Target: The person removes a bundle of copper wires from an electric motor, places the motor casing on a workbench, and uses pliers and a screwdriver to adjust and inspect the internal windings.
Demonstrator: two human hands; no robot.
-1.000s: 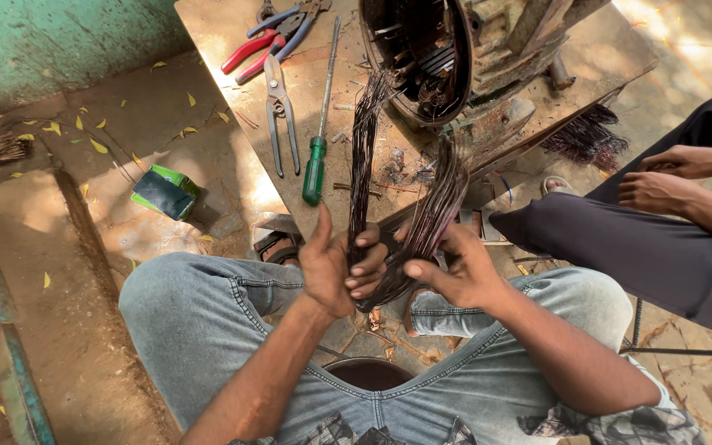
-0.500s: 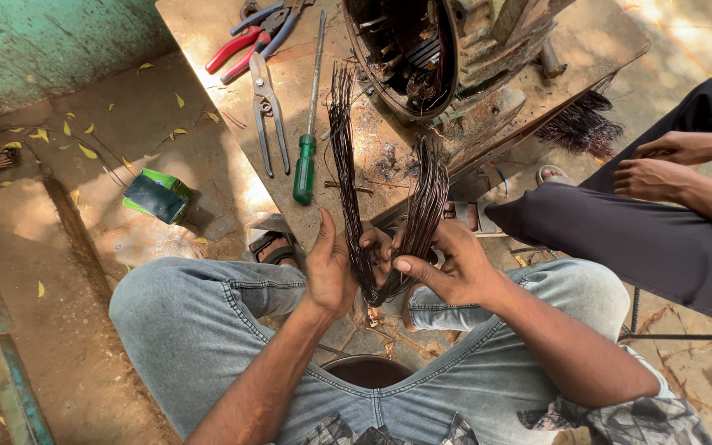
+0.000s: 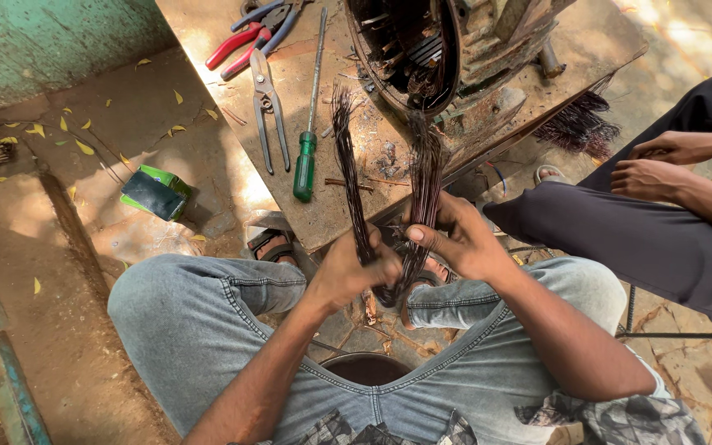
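- Step in hand, as I judge it: sorting a wire bundle bent into a V; both hands work at its fold, above the lap and just off the near edge of the board
- Left hand is clamped round the left limb of the V, low down near the bend; that limb runs up and away over the board, its frayed tip ending beside the screwdriver
- Right hand is closed on the right limb, thumb pressed across the strands; this limb rises toward the open motor shell, its tip just short of the shell's lower rim
- The bend itself sits between the two hands, partly hidden by fingers; whether the strands are tied there I cannot tell
- The next move, I judge, calls for a firm grip near the fold while the limbs are drawn together or parted; the strands are thin and springy, so loose ones may splay or snag on the board's edge
- On the board, well apart from the hands: snips and red-handled pliers, left of the screwdriver; a green box lies on the ground to the left
- Another person sits at the right, hands resting on a knee; they touch nothing of the bundle
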